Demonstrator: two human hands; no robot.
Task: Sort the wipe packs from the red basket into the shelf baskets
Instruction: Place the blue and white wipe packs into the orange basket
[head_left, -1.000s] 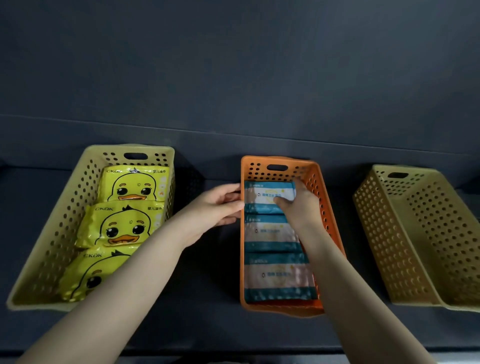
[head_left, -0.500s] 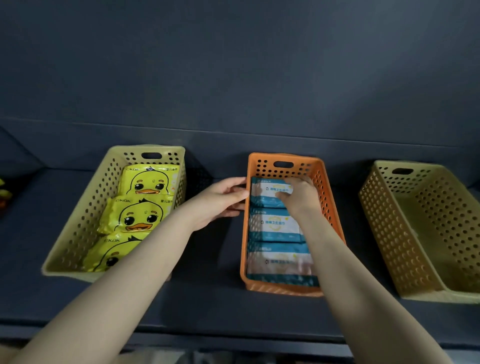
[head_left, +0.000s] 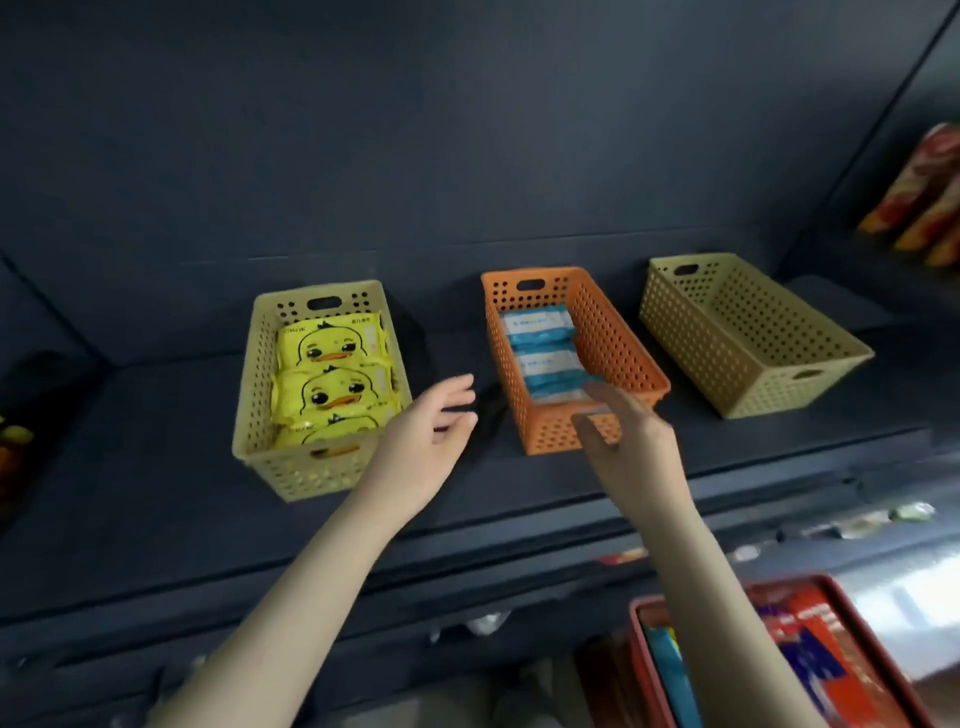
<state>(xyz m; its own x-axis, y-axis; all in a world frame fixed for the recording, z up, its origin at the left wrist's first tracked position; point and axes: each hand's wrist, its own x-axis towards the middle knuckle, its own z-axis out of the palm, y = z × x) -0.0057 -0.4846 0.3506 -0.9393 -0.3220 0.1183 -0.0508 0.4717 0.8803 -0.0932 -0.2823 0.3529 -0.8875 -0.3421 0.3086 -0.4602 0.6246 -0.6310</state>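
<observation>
Where legible, yellow duck packs (head_left: 332, 349) read "CKOK".

The shelf (head_left: 156, 441) and its back wall are dark slate blue. On it, the left basket (head_left: 291, 467) is pale yellow with a dotted hole pattern and holds bright yellow packs (head_left: 332, 345) printed with a cartoon duck, orange bill, black eyes. The middle basket (head_left: 613, 343) is orange; its packs (head_left: 540, 332) are blue and white. The right basket (head_left: 753, 358) is dull yellow. The red basket (head_left: 883, 639) below shows red, blue and white packaging.
</observation>
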